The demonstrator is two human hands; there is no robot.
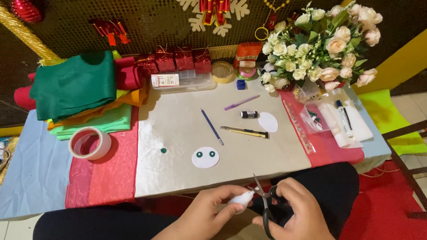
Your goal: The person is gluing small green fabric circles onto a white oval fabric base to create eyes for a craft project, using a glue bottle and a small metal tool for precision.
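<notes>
At six o'clock, just off the near edge of the bench, the left hand has its grip closed on a small white felt piece, thumb and fingers pinching it. The right hand sits just to its three o'clock, fingers threaded through the black loops of a pair of scissors, grip closed on them, with the metal blades pointing up to twelve o'clock beside the white piece.

On the bench's pale, faintly shiny cover lies one white felt oval carrying two round dark-green dots, and one loose green dot at its nine o'clock. A second white oval, plain, lies at two o'clock from it. Between them are one blue pencil and one yellow-and-black craft knife; beyond, one purple pen and one small black-and-white tube.

At ten o'clock one clear plastic box holds things I cannot make out, with four glittery red gift boxes behind it. One stack of folded felt shows green, red, orange and pale green layers. One wide roll of white tape sits at nine o'clock on red shiny cloth. At one o'clock stands one bouquet of cream and pink fabric roses, and a clear bag at two o'clock holds small bits.
</notes>
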